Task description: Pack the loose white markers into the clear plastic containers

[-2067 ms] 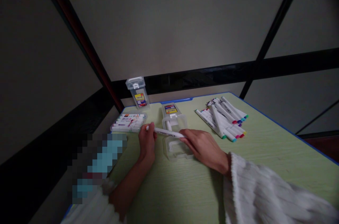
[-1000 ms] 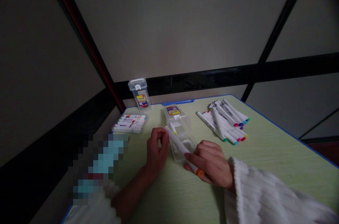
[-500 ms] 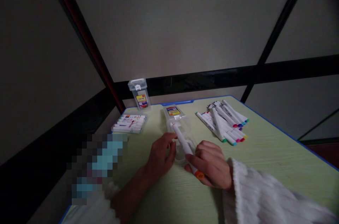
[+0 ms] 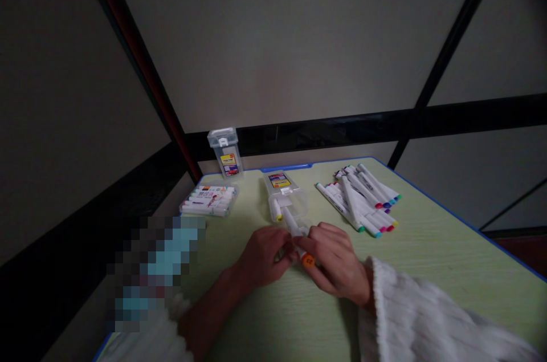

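My right hand (image 4: 335, 256) is closed around a white marker (image 4: 291, 220) with an orange end. The marker slants away from me, its far end at the mouth of a clear plastic box (image 4: 287, 184) lying on its side. Inside that mouth, on the left, lies a marker with a yellow end (image 4: 278, 212). Close by, my left hand (image 4: 267, 256) has its fingers curled together by the orange end and the box's opened lid. Those fingertips are partly hidden, so what they pinch is unclear. Both hands largely cover the lid.
Several loose white markers (image 4: 363, 196) with coloured ends lie piled to the right. At the back left stands another clear box (image 4: 226, 154), upright and closed. A flat pack of markers (image 4: 209, 200) lies in front of it. A wall (image 4: 290, 54) rises behind the table (image 4: 427, 271).
My right hand has pushed the orange-ended marker forward and left, toward the box mouth. My left hand has shifted right, closer to it. The yellow-ended marker in the box is now visible.
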The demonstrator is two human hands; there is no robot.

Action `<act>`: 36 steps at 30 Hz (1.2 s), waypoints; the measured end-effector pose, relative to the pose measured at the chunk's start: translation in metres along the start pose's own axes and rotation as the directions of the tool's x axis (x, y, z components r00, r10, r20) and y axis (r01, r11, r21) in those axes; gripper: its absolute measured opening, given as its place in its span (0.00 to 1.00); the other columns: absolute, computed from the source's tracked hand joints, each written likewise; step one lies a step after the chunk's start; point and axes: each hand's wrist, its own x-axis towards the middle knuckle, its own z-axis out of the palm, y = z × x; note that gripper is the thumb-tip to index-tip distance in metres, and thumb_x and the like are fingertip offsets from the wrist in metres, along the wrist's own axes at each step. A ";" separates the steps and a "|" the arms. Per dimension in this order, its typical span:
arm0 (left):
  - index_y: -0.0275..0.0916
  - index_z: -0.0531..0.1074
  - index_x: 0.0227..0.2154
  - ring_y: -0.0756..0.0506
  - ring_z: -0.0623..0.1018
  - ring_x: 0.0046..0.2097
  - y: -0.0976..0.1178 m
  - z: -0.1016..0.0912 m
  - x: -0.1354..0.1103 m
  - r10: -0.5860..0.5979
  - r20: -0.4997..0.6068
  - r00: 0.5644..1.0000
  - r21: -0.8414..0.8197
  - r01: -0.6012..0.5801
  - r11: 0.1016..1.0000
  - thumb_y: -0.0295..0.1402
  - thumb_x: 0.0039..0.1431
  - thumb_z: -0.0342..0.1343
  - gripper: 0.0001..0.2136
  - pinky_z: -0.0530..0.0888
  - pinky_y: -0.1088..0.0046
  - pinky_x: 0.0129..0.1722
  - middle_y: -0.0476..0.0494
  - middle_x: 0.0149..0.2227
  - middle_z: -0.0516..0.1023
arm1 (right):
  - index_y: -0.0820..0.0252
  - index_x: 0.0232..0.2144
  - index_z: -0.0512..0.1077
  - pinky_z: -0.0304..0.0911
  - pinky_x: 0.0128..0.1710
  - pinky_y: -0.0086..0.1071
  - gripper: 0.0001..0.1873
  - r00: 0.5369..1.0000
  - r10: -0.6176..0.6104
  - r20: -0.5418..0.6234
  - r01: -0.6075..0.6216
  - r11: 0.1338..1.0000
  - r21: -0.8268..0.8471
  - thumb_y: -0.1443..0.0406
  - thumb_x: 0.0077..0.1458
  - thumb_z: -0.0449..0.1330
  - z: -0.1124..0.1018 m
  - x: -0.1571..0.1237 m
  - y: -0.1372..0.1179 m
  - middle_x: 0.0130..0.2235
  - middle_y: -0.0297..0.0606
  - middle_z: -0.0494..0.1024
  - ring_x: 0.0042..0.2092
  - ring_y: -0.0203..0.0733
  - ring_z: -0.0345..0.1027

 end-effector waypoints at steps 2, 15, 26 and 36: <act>0.39 0.61 0.23 0.49 0.67 0.24 -0.001 0.001 0.000 0.032 0.057 0.998 -0.004 -0.032 0.999 0.25 0.47 0.46 0.03 0.63 0.76 0.24 0.49 0.20 0.67 | 0.63 0.33 0.65 0.50 0.23 0.31 0.10 1.000 0.017 0.012 -0.017 1.000 -0.009 0.69 0.56 0.44 -0.001 0.001 0.000 0.22 0.35 0.66 0.24 0.37 0.55; 0.36 0.66 0.19 0.50 0.70 0.25 -0.005 0.007 -0.004 0.067 0.096 0.993 0.034 -0.070 0.997 0.26 0.51 0.49 0.07 0.66 0.76 0.27 0.47 0.21 0.71 | 0.65 0.31 0.67 0.51 0.26 0.32 0.08 0.985 0.161 0.067 -0.161 0.987 -0.002 0.69 0.54 0.48 0.005 -0.001 -0.001 0.21 0.36 0.67 0.25 0.38 0.59; 0.37 0.67 0.18 0.50 0.67 0.23 0.000 0.004 0.000 0.063 0.124 0.990 0.064 -0.072 0.995 0.25 0.51 0.47 0.09 0.65 0.75 0.25 0.48 0.18 0.69 | 0.64 0.36 0.66 0.54 0.36 0.35 0.09 0.893 0.384 0.235 -0.388 0.921 -0.028 0.67 0.57 0.47 0.007 0.001 0.000 0.29 0.38 0.73 0.33 0.41 0.66; 0.37 0.68 0.21 0.50 0.68 0.24 0.001 0.002 0.001 0.064 0.125 0.990 0.043 -0.069 0.997 0.24 0.51 0.47 0.08 0.66 0.76 0.27 0.48 0.20 0.71 | 0.63 0.43 0.65 0.57 0.38 0.35 0.12 0.840 0.444 0.311 -0.442 0.893 -0.079 0.64 0.58 0.49 0.011 0.001 0.003 0.33 0.40 0.74 0.36 0.42 0.68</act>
